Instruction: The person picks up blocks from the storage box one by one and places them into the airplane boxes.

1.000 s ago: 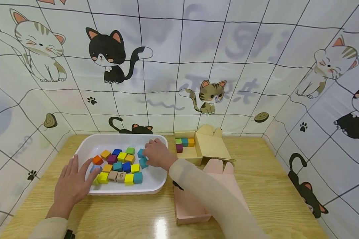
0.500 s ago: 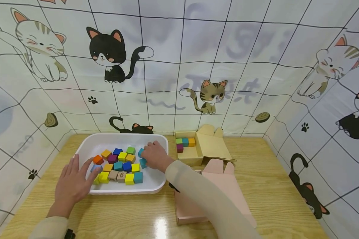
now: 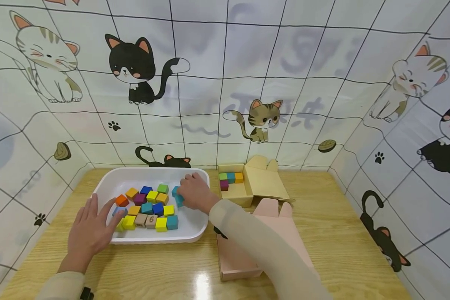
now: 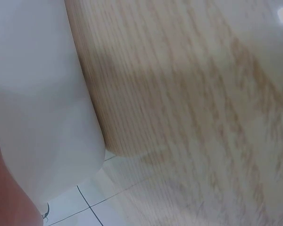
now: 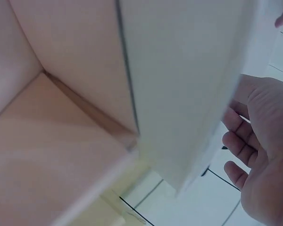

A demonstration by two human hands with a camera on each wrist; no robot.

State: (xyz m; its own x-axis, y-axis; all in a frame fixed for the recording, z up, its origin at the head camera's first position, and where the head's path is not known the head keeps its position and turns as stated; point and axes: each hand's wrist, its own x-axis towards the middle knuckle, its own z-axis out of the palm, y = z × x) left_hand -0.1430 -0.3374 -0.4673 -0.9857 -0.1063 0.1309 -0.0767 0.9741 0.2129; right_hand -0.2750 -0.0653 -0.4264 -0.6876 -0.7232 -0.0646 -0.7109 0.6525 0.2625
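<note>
A white plastic tray (image 3: 195,233) holds several coloured toy cubes, among them orange, purple, green, yellow and wooden ones, one marked 6. My left hand (image 3: 91,229) lies over the tray's left rim with fingers spread, its thumb near a yellow cube (image 3: 128,223). At the tray's right end my right hand (image 3: 196,192) reaches in with bent fingers and pinches two teal-blue cubes, the upper cube (image 3: 175,191) and lower cube (image 3: 179,200); its fingertips are partly hidden. In the right wrist view the right hand (image 5: 269,141) shows curled fingers beside the tray wall (image 5: 184,84).
A small cream box (image 3: 238,201) with an open lid stands right of the tray, holding green, teal, orange and purple cubes. Before it lies an open pink box (image 3: 236,258), partly under my right forearm. Cat-patterned cloth (image 3: 206,83) lines the back and sides of the wooden table (image 3: 341,233).
The lower teal-blue cube has moved up against the upper one at my right hand. The left hand stays in place.
</note>
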